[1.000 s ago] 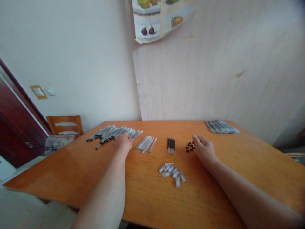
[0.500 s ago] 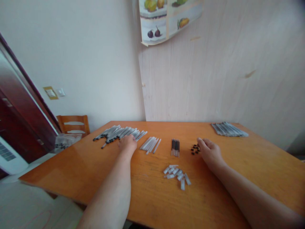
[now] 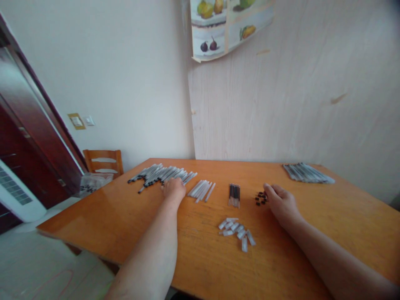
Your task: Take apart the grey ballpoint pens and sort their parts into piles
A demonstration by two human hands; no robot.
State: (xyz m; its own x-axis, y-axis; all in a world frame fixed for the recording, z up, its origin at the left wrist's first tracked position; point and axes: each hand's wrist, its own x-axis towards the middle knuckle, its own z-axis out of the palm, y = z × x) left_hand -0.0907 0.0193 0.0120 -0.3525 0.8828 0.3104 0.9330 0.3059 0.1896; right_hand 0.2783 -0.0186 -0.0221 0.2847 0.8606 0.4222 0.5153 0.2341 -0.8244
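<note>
My left hand (image 3: 174,189) reaches to the near right side of a heap of clear pens with black ends (image 3: 162,174). Its fingers point away and are mostly hidden, so their grip does not show. To its right lies a bundle of whitish empty tubes (image 3: 201,190). My right hand (image 3: 283,205) is closed, thumb against curled fingers, beside some small black plugs (image 3: 261,198); what it holds, if anything, is hidden. Between the hands lies a row of dark ink refills (image 3: 234,195). Several translucent caps (image 3: 233,228) are scattered nearer to me.
A flat stack of clear and black pens (image 3: 308,173) lies at the wooden table's (image 3: 206,266) back right. Left of the table are a wooden chair (image 3: 103,156) and a plastic bag (image 3: 93,183) with dark pieces. The wall stands behind the table.
The view has turned slightly left, so everything sits a little further right. Both hands stay at about the same spots beside the pens and the black plugs.
</note>
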